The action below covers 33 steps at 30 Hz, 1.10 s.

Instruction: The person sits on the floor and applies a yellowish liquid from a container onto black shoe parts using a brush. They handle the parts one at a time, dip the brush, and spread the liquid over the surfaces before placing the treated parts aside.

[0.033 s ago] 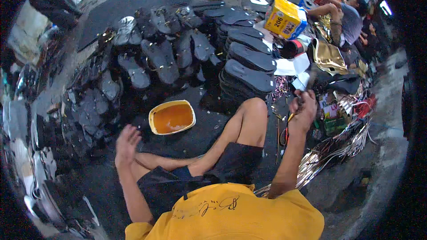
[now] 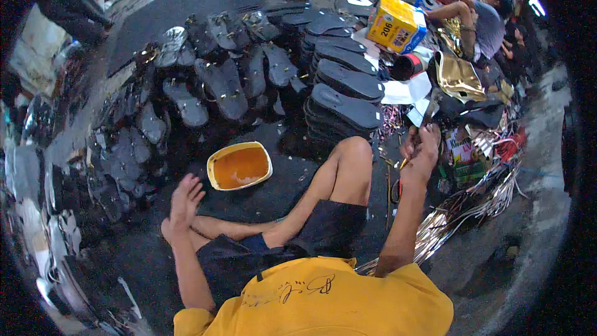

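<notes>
My left hand point(image 2: 185, 202) is raised by my bent left leg, fingers stretched out and holding nothing. To its right on the dark floor stands a pale-rimmed tub point(image 2: 210, 171) of orange-brown stuff. Beyond my right knee, my right hand point(image 2: 423, 152) is closed on a slim tool point(image 2: 430, 112). A dark end rises above the fingers and a yellow bit shows below; its exact kind is unclear. Black sandal soles point(image 2: 342, 106) lie stacked ahead of that knee. Rows of black sandals with straps point(image 2: 224, 90) spread beyond the tub.
A yellow and blue carton point(image 2: 395, 22) stands at the back right, near a dark red-rimmed tin point(image 2: 407, 66) and folded gold sheet point(image 2: 457, 78). Shiny strips point(image 2: 463, 211) lie right of my forearm. Another person point(image 2: 488, 28) sits at the far right; someone in dark trousers point(image 2: 71, 0) is far left.
My left hand has shifted slightly right. My right hand has moved a little to the left, still holding the slim tool.
</notes>
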Available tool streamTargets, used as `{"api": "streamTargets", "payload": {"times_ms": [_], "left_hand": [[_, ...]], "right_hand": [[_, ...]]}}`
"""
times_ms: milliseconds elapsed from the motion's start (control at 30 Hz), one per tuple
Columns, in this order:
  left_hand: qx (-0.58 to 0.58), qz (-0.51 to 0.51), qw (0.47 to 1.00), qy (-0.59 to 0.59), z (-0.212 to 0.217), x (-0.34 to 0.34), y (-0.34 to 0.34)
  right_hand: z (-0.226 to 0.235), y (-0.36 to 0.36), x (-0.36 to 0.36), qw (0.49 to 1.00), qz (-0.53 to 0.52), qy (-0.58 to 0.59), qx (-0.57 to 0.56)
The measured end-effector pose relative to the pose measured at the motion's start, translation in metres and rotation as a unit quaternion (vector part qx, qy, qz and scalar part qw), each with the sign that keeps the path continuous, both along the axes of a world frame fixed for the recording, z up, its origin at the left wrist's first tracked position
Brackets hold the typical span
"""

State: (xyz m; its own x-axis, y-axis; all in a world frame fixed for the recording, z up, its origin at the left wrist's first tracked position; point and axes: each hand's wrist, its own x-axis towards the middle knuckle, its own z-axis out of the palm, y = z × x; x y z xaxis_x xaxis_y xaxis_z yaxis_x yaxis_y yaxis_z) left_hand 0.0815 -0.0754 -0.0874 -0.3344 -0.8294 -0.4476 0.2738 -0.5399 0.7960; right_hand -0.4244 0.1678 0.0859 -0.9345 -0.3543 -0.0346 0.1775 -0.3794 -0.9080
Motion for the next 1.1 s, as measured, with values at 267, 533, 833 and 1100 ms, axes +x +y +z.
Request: {"api": "streamTargets", "payload": {"times_ms": [267, 533, 833, 1100], "left_hand": [[0.026, -0.124, 0.973, -0.192, 0.036, -0.065, -0.006], [0.005, -0.106, 0.985, -0.139, 0.033, -0.076, 0.019], [0.015, -0.018, 0.998, 0.061, 0.008, -0.098, 0.016], [-0.072, -0.022, 0.997, 0.036, 0.158, -0.122, -0.013]], "right_hand": [[-0.020, 0.030, 0.003, 0.988, -0.135, -0.059, 0.054], [-0.062, 0.042, 0.008, 0.990, -0.065, -0.086, 0.094], [-0.244, 0.144, -0.059, 0.895, -0.205, 0.166, 0.359], [-0.250, 0.128, -0.029, 0.826, -0.124, 0.194, 0.515]]}}
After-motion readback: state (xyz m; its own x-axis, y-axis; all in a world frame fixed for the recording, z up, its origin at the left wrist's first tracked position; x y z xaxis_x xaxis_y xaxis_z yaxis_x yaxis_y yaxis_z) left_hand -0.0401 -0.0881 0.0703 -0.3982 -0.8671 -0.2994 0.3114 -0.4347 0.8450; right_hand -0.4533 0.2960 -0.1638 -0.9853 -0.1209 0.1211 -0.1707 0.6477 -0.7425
